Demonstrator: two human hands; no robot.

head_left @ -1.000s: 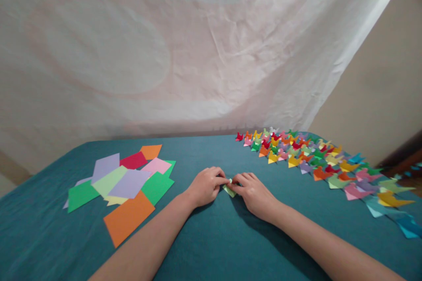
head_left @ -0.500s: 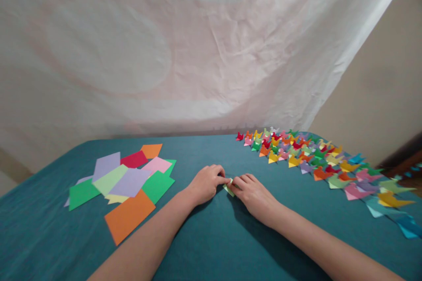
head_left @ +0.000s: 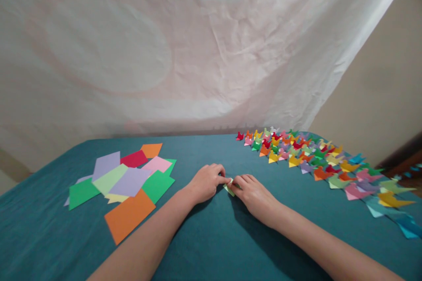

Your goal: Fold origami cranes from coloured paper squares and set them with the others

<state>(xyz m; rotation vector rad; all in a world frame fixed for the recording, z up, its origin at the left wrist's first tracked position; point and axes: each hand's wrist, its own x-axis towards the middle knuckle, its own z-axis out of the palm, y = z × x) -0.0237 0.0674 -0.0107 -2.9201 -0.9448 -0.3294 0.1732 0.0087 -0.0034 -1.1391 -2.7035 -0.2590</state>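
A small folded piece of pale green paper (head_left: 228,190) lies on the dark teal tablecloth between my hands. My left hand (head_left: 207,182) reaches in from the left, its fingers curled and the index fingertip on the paper's upper edge. From the other side, my right hand (head_left: 253,191) has its fingers bent down over the paper's right part. Both hands are closed on it, their fingertips nearly meeting. Much of the paper is hidden under the fingers, so its exact folds cannot be made out.
Loose coloured paper sheets (head_left: 130,182) overlap in a pile on the left of the teal table (head_left: 198,246). Rows of folded paper birds (head_left: 306,158) in many colours stand along the right side. Behind the table hangs a pale, wrinkled cloth (head_left: 198,52).
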